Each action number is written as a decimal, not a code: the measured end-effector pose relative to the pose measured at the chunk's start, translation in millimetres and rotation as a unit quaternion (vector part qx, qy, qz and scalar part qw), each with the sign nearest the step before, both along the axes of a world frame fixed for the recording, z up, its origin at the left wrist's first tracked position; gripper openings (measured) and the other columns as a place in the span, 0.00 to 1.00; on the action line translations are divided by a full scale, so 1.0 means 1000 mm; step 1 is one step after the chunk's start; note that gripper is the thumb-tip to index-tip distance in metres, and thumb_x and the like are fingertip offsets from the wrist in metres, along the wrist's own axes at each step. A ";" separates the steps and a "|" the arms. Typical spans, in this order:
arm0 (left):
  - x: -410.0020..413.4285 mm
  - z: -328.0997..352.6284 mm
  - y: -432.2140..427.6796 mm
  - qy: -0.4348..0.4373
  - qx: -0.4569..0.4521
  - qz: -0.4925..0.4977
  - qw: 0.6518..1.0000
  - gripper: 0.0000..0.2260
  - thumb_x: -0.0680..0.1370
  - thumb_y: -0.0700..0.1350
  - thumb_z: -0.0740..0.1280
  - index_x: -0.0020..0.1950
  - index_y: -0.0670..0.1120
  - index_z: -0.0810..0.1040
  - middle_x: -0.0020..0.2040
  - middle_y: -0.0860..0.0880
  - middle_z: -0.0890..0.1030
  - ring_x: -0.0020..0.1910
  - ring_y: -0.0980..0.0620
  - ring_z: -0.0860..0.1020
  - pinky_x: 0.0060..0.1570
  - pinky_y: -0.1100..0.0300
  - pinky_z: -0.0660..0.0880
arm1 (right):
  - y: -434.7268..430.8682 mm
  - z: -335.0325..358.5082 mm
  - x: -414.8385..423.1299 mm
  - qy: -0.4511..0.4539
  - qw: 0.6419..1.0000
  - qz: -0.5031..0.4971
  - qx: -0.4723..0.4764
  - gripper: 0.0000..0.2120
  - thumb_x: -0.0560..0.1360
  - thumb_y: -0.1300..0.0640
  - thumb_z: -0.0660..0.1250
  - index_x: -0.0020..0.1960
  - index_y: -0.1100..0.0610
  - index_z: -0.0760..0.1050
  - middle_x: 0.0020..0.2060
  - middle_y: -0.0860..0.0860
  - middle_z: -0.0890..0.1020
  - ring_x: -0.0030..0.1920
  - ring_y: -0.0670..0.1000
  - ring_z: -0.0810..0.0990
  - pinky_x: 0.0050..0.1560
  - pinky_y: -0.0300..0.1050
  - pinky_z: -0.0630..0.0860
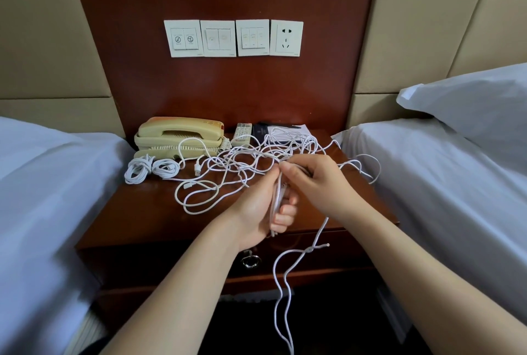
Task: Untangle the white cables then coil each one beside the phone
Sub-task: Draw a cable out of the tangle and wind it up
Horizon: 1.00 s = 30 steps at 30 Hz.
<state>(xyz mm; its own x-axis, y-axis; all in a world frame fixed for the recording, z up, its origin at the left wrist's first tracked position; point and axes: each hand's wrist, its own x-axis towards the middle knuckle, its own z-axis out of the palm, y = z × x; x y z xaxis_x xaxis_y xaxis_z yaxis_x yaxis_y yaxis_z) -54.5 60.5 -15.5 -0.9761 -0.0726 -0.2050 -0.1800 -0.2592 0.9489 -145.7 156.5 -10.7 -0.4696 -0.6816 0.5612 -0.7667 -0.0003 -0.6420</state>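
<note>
Nearest on my feed, one knotted strand (309,249) hangs below the desk (142,212) edge. Above it I see the left hand (256,209) curled round a bundle of the white cables (242,166), while the right hand (310,180) pinches cable at the bundle's top — fingertips closed on it. Behind the hands, the rest sprawls tangled across the desk. Two coiled cables (139,170) lie just beside the phone (179,133) — a remote (241,133) to its right, switch plates (233,38) on the wall beyond.
</note>
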 end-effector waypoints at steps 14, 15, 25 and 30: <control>0.007 0.009 -0.015 0.132 0.163 0.107 0.972 0.23 0.83 0.50 0.47 0.31 0.43 0.65 0.21 0.52 0.62 0.17 0.58 0.59 0.18 0.67 0.56 | -0.016 -0.029 0.013 -0.240 0.952 0.020 0.189 0.23 0.81 0.56 0.56 0.28 0.56 0.70 0.15 0.45 0.65 0.17 0.41 0.61 0.19 0.30 0.58; 0.007 0.010 -0.017 0.133 0.173 0.128 0.967 0.23 0.83 0.51 0.47 0.31 0.43 0.65 0.21 0.52 0.62 0.17 0.58 0.59 0.19 0.66 0.56 | -0.016 -0.030 0.017 -0.233 0.947 0.034 0.218 0.23 0.82 0.55 0.56 0.28 0.57 0.70 0.15 0.45 0.65 0.17 0.42 0.60 0.19 0.31 0.59; 0.000 0.008 -0.034 0.112 0.157 0.277 0.941 0.23 0.84 0.53 0.45 0.33 0.45 0.65 0.20 0.53 0.62 0.17 0.57 0.60 0.18 0.68 0.58 | -0.002 -0.005 0.040 -0.105 0.940 0.123 0.301 0.18 0.81 0.55 0.56 0.36 0.58 0.76 0.24 0.48 0.70 0.24 0.44 0.65 0.29 0.35 0.64; -0.006 -0.003 -0.038 0.122 -0.043 0.366 0.922 0.24 0.84 0.51 0.46 0.33 0.42 0.68 0.18 0.52 0.66 0.19 0.53 0.64 0.25 0.60 0.63 | 0.011 0.012 0.034 -0.068 0.941 0.155 0.294 0.13 0.80 0.56 0.60 0.40 0.57 0.79 0.26 0.46 0.70 0.27 0.44 0.66 0.30 0.36 0.65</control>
<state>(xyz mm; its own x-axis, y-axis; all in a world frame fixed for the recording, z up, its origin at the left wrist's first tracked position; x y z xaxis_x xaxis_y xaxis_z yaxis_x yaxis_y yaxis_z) -60.8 22.6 -18.5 -0.6754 -0.7357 0.0506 0.2344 -0.1492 0.9606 -112.2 167.8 1.5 -0.2379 -0.9713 -0.0058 -0.6993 0.1755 -0.6930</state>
